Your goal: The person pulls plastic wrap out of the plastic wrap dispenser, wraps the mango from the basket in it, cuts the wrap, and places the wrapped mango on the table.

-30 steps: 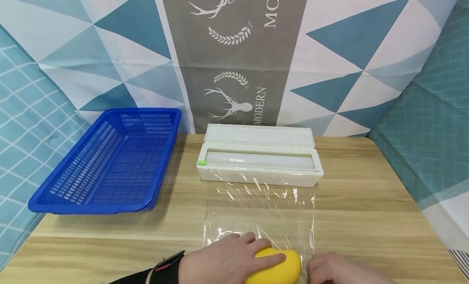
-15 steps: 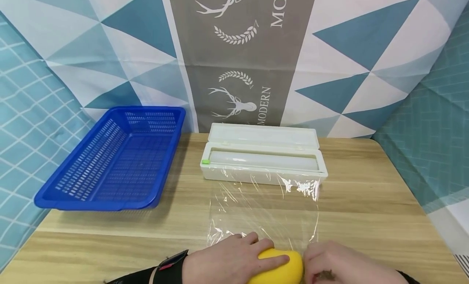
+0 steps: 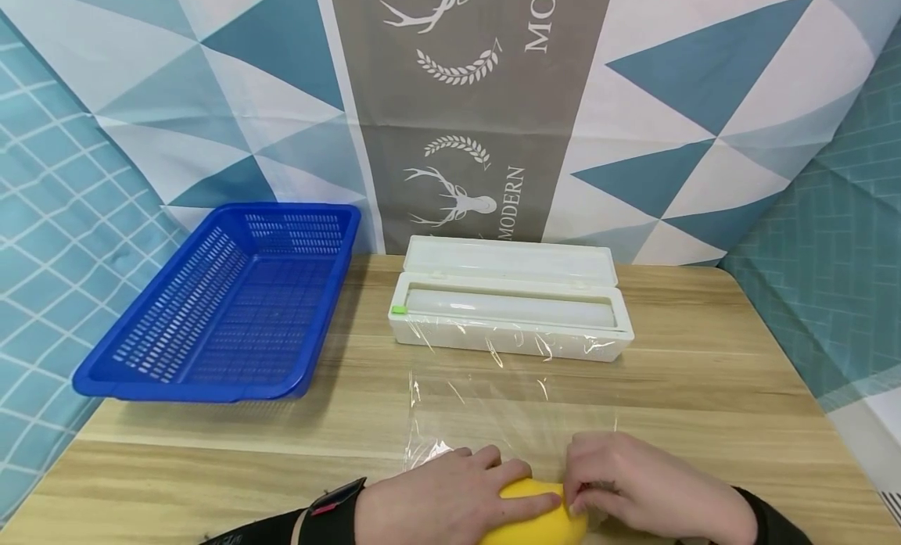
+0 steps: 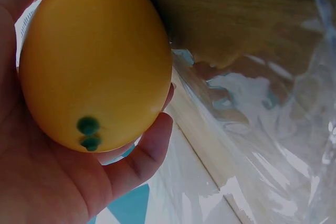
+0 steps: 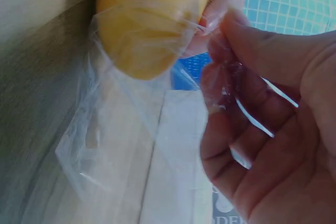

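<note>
Lying pretty much crossways at the bottom of the head view, a smooth yellow mango-shaped fruit [image 3: 536, 521] is running its long axis from left to right, straight between the two hands. The end with two little dark green knobs [image 4: 88, 132] is facing back toward the left wrist, and the plainer, rounded tip is pointing over at the other hand. Can't tell if its underside is actually touching the wood-grain counter [image 3: 267, 439], since the lower part is getting cut off.

The left hand [image 3: 439, 500] is gripping it from above, fingers spreading over the top and curling around the sides. The right hand [image 3: 626, 482] is working right beside the tip, thumb and index finger closing together on a bit of clear plastic film [image 3: 493, 408]. Up close in the right wrist view, that film is folding loosely across the rounded tip, with a crinkly corner hanging off to the side.

Further back, the film is stretching out of a long white plastic box [image 3: 514, 342], which is sitting with its lid [image 3: 510, 262] tipped open behind and a pale roll [image 3: 510, 307] showing inside. Off to the left, a blue rectangular plastic basket [image 3: 190, 391] is standing well apart from the hands.
</note>
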A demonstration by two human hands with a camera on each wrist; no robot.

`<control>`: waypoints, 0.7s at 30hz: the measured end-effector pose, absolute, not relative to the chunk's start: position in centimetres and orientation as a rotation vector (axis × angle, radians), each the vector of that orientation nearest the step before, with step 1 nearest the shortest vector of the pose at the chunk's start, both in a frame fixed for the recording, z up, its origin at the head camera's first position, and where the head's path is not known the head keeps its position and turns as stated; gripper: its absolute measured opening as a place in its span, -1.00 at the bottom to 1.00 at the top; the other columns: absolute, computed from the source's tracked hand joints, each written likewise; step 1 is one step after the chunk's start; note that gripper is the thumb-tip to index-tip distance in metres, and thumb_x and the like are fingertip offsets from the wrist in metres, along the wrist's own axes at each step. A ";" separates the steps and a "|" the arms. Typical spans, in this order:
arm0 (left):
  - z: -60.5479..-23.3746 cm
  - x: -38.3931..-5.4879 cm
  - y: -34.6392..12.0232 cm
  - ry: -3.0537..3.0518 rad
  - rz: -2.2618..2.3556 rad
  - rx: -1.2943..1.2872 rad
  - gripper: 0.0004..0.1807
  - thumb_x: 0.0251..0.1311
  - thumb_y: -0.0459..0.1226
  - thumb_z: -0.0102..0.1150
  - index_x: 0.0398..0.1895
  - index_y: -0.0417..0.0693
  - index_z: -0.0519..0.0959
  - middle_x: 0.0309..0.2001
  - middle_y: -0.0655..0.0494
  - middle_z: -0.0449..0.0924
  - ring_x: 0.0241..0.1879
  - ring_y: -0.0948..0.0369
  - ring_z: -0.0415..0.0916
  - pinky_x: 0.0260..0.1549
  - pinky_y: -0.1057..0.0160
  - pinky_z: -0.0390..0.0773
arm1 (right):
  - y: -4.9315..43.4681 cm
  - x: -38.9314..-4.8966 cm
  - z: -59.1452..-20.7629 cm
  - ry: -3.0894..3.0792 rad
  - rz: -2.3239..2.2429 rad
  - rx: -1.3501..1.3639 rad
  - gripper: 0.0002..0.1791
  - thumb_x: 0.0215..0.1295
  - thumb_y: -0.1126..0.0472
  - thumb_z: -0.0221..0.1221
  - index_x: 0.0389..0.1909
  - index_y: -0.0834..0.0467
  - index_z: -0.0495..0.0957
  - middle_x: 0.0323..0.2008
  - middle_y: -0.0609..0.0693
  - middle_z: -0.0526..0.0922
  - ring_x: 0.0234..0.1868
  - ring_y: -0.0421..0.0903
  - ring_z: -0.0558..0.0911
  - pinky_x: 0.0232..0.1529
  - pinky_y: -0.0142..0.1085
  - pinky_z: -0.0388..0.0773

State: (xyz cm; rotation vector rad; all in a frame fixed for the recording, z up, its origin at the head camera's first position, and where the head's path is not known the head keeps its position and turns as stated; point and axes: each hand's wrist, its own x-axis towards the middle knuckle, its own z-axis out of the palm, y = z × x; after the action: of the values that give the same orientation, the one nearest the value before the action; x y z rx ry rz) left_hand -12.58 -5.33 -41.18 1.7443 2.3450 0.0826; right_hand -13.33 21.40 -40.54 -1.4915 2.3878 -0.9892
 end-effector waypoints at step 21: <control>-41.5 -12.9 -5.6 2.315 0.179 1.855 -0.28 0.25 0.29 -0.38 0.44 0.47 -0.26 0.26 0.33 0.12 -0.09 0.37 0.19 -0.13 0.42 0.26 | 20.7 -15.4 -43.7 2.510 -1.049 -1.202 -0.94 0.17 0.00 0.16 -0.43 -0.29 0.55 -0.46 -0.42 0.48 -0.41 -0.39 0.42 -0.40 -0.41 0.43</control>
State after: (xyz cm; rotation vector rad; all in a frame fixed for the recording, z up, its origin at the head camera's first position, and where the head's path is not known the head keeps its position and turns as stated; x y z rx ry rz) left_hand -12.87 -5.56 -41.47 1.8552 2.3155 0.1792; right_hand -15.41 20.75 -43.67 -1.2024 2.5104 -1.0485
